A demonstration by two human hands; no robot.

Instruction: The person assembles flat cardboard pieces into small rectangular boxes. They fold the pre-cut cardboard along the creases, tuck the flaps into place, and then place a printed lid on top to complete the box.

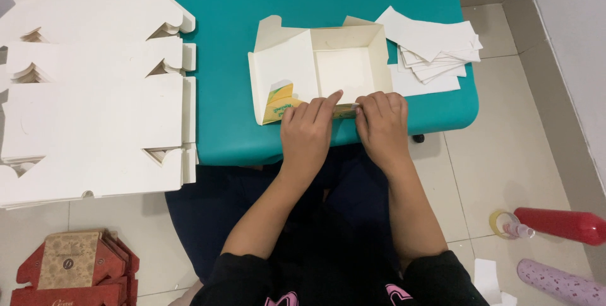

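Observation:
A white cardboard box (344, 69), partly folded, lies on the teal table (227, 28) near its front edge. Its lid flap opens to the left and shows a yellow and green printed outside at the lower corner. My left hand (307, 135) and my right hand (382, 123) sit side by side on the box's near wall, fingers pressed down on the folded edge. The near wall is mostly hidden under both hands.
Stacks of flat white box blanks (95, 85) cover the left side. A pile of white paper sheets (435, 47) lies right of the box. On the floor are red cartons (69, 268), a red bottle (558, 224), a tape roll (502, 223) and a pink patterned object (558, 282).

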